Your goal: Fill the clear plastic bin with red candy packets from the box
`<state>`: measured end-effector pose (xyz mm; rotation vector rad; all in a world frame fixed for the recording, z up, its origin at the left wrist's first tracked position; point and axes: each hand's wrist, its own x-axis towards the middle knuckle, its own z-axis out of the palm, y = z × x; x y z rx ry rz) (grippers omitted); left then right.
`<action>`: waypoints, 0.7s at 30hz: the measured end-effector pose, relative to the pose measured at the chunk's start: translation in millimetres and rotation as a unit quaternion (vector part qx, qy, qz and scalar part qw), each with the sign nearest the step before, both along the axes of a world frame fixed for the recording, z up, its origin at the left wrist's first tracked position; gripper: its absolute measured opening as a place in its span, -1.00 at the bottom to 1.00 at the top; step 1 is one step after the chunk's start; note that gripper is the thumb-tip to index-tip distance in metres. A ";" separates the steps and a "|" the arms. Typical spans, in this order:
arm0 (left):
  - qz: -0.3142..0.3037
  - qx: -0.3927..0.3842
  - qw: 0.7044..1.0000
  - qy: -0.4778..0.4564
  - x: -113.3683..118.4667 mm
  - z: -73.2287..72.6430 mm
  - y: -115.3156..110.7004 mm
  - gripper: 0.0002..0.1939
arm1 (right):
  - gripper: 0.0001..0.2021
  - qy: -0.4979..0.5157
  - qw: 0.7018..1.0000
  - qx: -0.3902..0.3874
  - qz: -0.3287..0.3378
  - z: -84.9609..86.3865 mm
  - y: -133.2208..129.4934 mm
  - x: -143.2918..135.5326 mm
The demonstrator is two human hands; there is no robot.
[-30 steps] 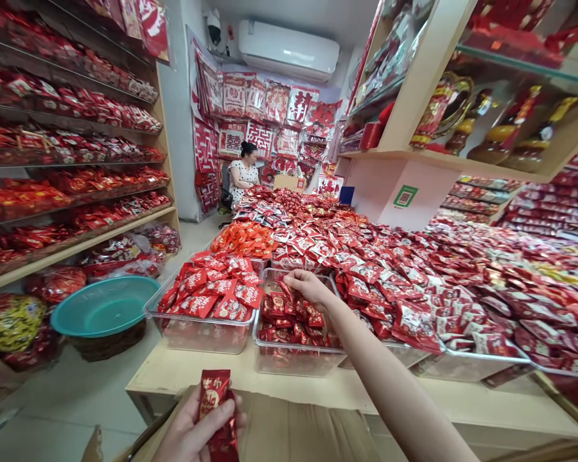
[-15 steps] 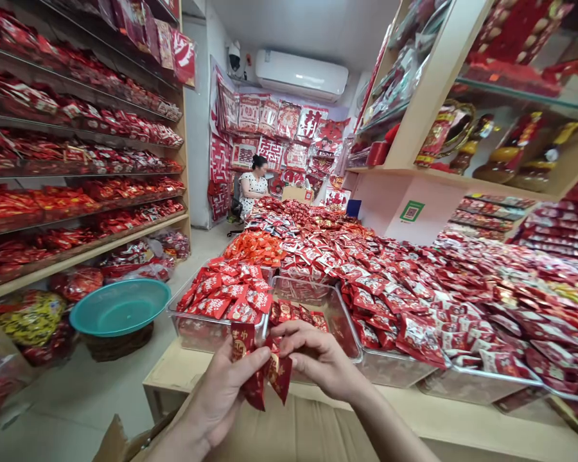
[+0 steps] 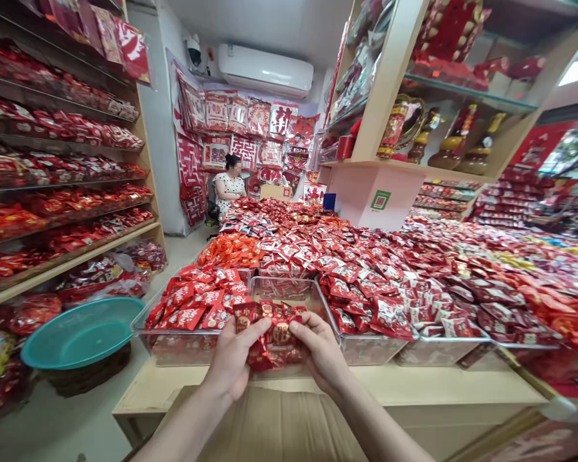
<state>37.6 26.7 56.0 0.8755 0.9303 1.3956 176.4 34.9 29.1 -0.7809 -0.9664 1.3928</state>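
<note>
Several small dark red candy packets [image 3: 280,333] with gold print are gripped between my two hands, in front of a clear bin. My left hand [image 3: 236,353] pinches them from the left, thumb on top. From the right, my right hand [image 3: 318,346] grips the same bunch, its thumb near the middle. Behind the hands stands the clear plastic bin [image 3: 289,287], mostly bare inside at the back; its front part is hidden by the packets. A bin of brighter red packets [image 3: 200,298] is to the left, and another heap of red packets [image 3: 349,292] lies to the right.
An opened cardboard box [image 3: 270,423] is below my hands, against the pale counter edge [image 3: 414,385]. A teal basin [image 3: 84,333] stands on the left. Stocked shelves [image 3: 62,192] line the left wall. A person [image 3: 228,186] sits at the back. A cabinet [image 3: 443,160] overhangs the right.
The view has turned to the right. My right hand has moved from picking at the packets' top to gripping their right side, and the packets are now held up flatter, side by side.
</note>
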 end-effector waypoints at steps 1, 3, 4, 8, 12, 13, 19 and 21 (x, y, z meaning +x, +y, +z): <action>0.002 0.011 1.000 0.014 0.2 3.7 8.5 -0.71 | -0.75 -0.004 1.000 0.006 -0.023 4.0 6.9 5.4; 0.035 0.041 0.997 0.046 -2.3 9.6 28.8 -0.71 | -0.76 -0.025 0.995 0.033 -0.093 9.7 25.6 18.0; 0.062 0.062 0.994 0.065 -4.7 10.9 39.3 -0.70 | -0.74 -0.038 0.990 0.041 -0.127 10.6 36.5 24.0; 0.129 0.130 0.969 0.165 -13.5 3.7 66.5 -0.70 | -0.78 -0.185 0.975 -0.012 -0.126 -0.5 79.1 34.3; 0.127 0.173 0.950 0.228 -14.6 -10.0 65.3 -0.76 | -0.91 -0.396 0.912 -0.051 -0.096 -21.6 105.2 26.3; 0.127 0.179 0.947 0.236 -14.4 -12.0 63.4 -0.77 | -0.90 -0.425 0.899 -0.055 -0.091 -25.5 108.4 24.5; 0.119 0.195 0.942 0.245 -14.5 -12.9 59.6 -0.81 | -0.84 -0.619 0.782 -0.062 -0.039 -27.5 106.3 24.5; 0.112 0.196 0.944 0.240 -14.5 -12.9 59.8 -0.82 | -0.84 -0.681 0.730 -0.051 -0.026 -23.0 100.9 23.9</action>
